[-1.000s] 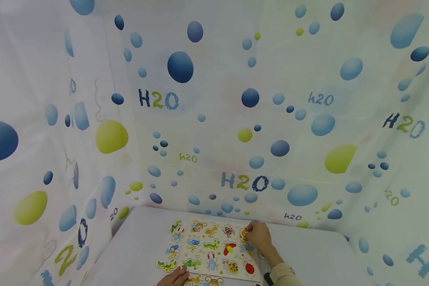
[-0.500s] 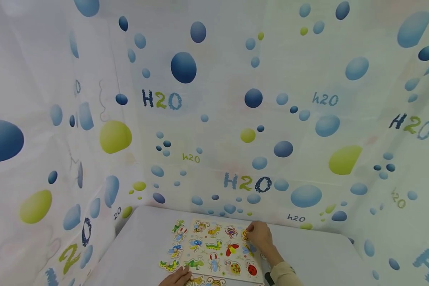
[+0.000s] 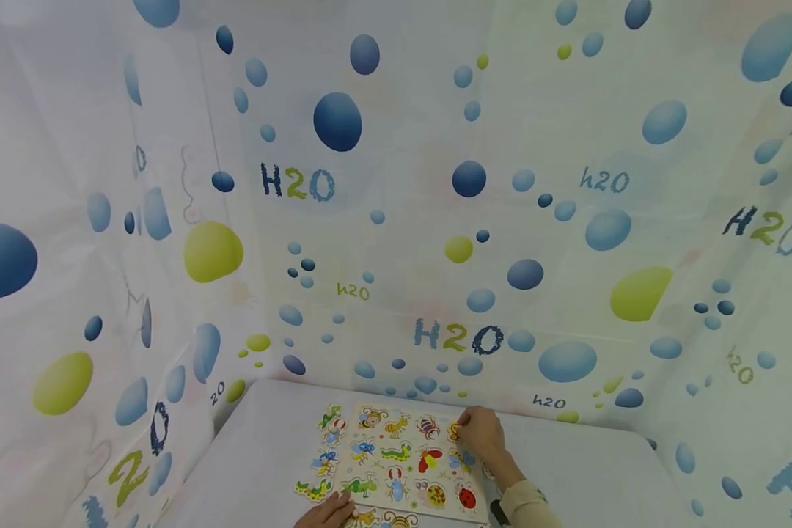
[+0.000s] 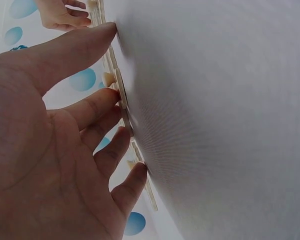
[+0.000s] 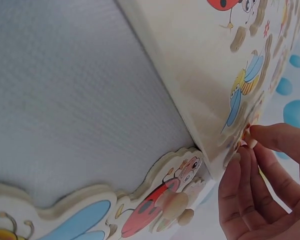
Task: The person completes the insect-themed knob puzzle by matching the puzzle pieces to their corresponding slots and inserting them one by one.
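Observation:
My right hand [image 3: 482, 434] is at the far right corner of a wooden peg puzzle board [image 3: 449, 513] with printed insects. Thumb and fingertips pinch the small knob [image 5: 248, 138] of a yellow puzzle piece [image 3: 454, 433], mostly covered by the fingers. My left hand [image 3: 326, 511] lies by the near left corner of the board. In the left wrist view its fingers [image 4: 97, 107] reach out fairly straight, fingertips right at the edges of knobbed pieces on the table. A green grasshopper picture [image 3: 359, 485] shows on the board just beyond it.
Loose insect pieces line the board's left side, among them a caterpillar [image 3: 313, 489] and a blue fly [image 3: 324, 462]. A bee piece [image 3: 399, 520] lies along the near edge. Against the right side rests a ladybug piece [image 5: 152, 202]. A bubble-printed curtain [image 3: 396, 183] hangs behind the white table [image 3: 581, 469].
The head view has shifted slightly. Both hands keep their places, the right one still pinching the yellow piece at the far right corner.

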Action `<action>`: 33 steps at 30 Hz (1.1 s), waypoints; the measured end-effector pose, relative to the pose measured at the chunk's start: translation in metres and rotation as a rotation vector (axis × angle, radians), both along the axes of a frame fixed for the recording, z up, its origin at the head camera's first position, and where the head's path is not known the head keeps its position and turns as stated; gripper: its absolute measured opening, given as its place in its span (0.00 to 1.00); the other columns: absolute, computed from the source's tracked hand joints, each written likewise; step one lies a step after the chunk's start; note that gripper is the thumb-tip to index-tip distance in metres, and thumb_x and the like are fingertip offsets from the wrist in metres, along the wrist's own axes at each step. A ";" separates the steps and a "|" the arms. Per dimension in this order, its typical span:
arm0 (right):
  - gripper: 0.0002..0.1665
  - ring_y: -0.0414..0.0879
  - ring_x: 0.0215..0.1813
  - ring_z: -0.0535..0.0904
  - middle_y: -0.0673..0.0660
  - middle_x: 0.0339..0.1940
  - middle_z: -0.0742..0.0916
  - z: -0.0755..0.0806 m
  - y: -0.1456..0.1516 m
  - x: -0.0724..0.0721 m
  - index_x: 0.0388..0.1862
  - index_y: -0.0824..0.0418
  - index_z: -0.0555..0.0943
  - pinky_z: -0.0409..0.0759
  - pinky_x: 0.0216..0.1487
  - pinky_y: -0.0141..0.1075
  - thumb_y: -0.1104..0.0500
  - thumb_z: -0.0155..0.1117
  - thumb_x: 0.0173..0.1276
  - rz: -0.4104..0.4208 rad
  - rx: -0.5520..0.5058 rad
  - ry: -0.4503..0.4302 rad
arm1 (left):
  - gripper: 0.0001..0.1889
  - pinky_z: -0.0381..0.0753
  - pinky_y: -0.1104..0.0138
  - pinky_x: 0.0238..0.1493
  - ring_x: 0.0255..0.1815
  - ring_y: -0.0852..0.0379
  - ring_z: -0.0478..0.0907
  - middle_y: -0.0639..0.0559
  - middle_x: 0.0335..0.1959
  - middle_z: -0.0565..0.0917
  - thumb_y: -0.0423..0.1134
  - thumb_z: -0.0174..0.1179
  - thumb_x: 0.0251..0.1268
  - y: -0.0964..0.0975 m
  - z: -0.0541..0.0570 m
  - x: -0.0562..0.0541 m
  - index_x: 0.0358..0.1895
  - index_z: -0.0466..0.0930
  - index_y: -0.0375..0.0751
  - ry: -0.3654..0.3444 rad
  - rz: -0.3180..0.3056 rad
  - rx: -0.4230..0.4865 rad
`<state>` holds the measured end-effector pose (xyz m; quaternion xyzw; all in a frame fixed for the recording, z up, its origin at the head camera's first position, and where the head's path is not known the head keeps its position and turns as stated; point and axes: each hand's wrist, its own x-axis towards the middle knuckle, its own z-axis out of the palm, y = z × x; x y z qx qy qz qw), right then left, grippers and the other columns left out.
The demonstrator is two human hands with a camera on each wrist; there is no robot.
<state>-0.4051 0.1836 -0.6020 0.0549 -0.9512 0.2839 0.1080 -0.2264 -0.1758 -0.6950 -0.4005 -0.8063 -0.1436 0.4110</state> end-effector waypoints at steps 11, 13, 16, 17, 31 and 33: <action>0.10 0.42 0.26 0.77 0.48 0.23 0.83 0.008 0.003 0.003 0.25 0.56 0.83 0.78 0.28 0.36 0.62 0.77 0.61 -0.020 -0.003 -0.052 | 0.32 0.77 0.72 0.64 0.59 0.46 0.84 0.39 0.59 0.85 0.61 0.64 0.71 0.000 0.011 -0.001 0.62 0.83 0.35 -0.066 -0.019 -0.030; 0.10 0.42 0.26 0.77 0.48 0.23 0.82 0.007 0.004 0.004 0.25 0.56 0.83 0.78 0.28 0.36 0.62 0.77 0.60 -0.025 -0.001 -0.058 | 0.32 0.78 0.70 0.65 0.58 0.44 0.84 0.38 0.59 0.85 0.62 0.60 0.75 0.001 0.011 -0.002 0.62 0.83 0.35 -0.028 -0.041 -0.034; 0.10 0.42 0.27 0.77 0.48 0.23 0.83 0.005 0.004 0.005 0.24 0.56 0.83 0.78 0.28 0.37 0.63 0.77 0.59 -0.025 -0.002 -0.054 | 0.32 0.80 0.67 0.63 0.57 0.43 0.84 0.38 0.59 0.85 0.62 0.56 0.78 0.002 0.010 -0.001 0.63 0.82 0.35 0.013 -0.055 -0.035; 0.10 0.42 0.27 0.77 0.48 0.23 0.83 0.004 0.004 0.006 0.24 0.56 0.83 0.78 0.29 0.37 0.63 0.77 0.59 -0.023 -0.003 -0.051 | 0.32 0.80 0.67 0.62 0.57 0.43 0.84 0.38 0.59 0.85 0.62 0.56 0.78 0.002 0.010 0.000 0.63 0.82 0.35 0.019 -0.053 -0.034; 0.08 0.41 0.27 0.77 0.48 0.25 0.84 -0.002 0.004 0.001 0.28 0.56 0.85 0.78 0.28 0.37 0.60 0.78 0.61 0.014 0.015 -0.017 | 0.32 0.88 0.61 0.49 0.59 0.45 0.84 0.40 0.60 0.85 0.61 0.63 0.72 -0.002 0.018 0.004 0.62 0.83 0.34 -0.318 0.030 -0.077; 0.08 0.41 0.27 0.77 0.48 0.26 0.84 -0.001 0.003 0.001 0.28 0.56 0.85 0.80 0.29 0.38 0.59 0.79 0.61 0.014 0.015 -0.013 | 0.32 0.88 0.59 0.48 0.60 0.45 0.84 0.39 0.61 0.84 0.60 0.64 0.72 -0.003 0.023 0.006 0.63 0.82 0.34 -0.414 0.035 -0.066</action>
